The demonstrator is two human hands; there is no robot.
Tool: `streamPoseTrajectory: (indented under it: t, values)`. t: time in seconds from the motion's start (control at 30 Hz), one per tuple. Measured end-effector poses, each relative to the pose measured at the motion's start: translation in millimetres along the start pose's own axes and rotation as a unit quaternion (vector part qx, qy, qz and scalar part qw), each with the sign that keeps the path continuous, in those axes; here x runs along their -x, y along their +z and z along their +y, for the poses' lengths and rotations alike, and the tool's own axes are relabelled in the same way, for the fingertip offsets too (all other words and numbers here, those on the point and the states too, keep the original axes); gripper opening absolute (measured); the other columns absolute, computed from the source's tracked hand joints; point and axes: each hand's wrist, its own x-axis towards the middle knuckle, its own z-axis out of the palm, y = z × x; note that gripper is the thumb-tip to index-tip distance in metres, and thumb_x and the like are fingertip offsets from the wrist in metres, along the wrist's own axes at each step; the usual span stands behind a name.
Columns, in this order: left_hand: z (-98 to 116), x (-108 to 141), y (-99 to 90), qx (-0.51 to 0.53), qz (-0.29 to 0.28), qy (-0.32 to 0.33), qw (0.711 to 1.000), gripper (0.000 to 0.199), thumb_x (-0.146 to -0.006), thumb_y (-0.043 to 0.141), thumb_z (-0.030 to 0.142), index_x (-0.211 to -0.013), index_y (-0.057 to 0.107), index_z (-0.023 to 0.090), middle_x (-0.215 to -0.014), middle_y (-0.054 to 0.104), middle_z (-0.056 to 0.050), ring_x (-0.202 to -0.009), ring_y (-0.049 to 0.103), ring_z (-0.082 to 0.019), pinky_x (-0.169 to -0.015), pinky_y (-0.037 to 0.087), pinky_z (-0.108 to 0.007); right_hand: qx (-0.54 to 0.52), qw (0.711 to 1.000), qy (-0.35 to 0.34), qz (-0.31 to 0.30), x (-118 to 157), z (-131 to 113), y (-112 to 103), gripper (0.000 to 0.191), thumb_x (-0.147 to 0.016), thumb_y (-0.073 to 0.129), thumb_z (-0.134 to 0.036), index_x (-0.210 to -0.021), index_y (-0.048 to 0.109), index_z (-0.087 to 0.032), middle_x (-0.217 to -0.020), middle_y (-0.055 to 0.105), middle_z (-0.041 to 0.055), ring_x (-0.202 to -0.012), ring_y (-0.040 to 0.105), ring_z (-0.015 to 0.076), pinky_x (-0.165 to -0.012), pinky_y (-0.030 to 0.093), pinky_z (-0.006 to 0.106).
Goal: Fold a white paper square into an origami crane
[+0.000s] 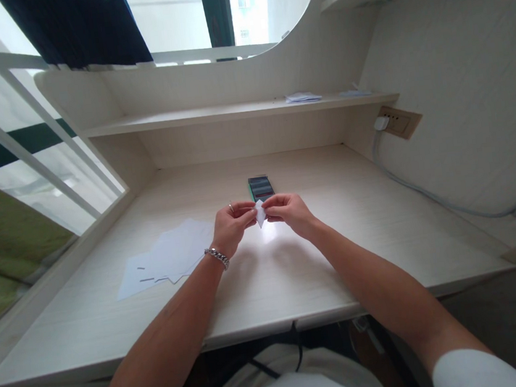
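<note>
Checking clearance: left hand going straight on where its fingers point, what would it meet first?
First, the small folded white paper the left hand pinches; just past it, likely the right hand, though depth is unclear.

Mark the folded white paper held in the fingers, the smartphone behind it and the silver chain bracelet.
Folded white paper (pixel 260 213): head view, middle of its visible face.
Smartphone (pixel 261 187): head view, on its dark screen.
Silver chain bracelet (pixel 218 255): head view, on its links.
</note>
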Motion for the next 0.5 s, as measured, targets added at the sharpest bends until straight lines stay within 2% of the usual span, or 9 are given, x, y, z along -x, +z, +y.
streamPoseTrajectory:
  t: [0.23,0.4,0.5]
  values:
    - [-1.8,-1.6,-0.1,0.005,0.015,0.008,1.0,0.05,-0.054,0.088,0.029,-0.096,0.067,0.012,-0.075,0.073,-0.005,-0.068,0.067,-0.015,-0.071,0.054,-0.031,-0.005,1.0,-0.017,0.011,-3.4,6.4,-0.4,0.039,-0.051,0.086,-0.033,-0.073,0.058,-0.016,-0.064,0.067,-0.0008,-0.061,0.066,0.0147,-0.064,0.056,0.03]
    - [-3.7,-1.7,0.0,-0.037,-0.007,-0.035,0.999,0.043,-0.052,0.089,0.034,-0.079,0.066,0.011,-0.071,0.07,-0.005,-0.063,0.065,-0.013,-0.068,0.053,-0.029,-0.001,0.999,-0.034,0.028,-4.6,5.5,0.4,0.04,-0.056,0.084,-0.032,-0.085,0.06,-0.017,-0.071,0.07,0.0017,-0.066,0.067,0.0153,-0.066,0.056,0.031]
    - [-5.6,-2.6,-0.4,-0.058,-0.004,-0.016,0.998,0.042,-0.054,0.088,0.04,-0.076,0.065,0.012,-0.067,0.068,-0.004,-0.062,0.064,-0.013,-0.066,0.052,-0.028,0.021,0.999,-0.023,0.027,-3.9,4.0,0.9,0.038,-0.06,0.082,-0.032,-0.09,0.063,-0.017,-0.076,0.072,0.0036,-0.07,0.069,0.0168,-0.065,0.054,0.03]
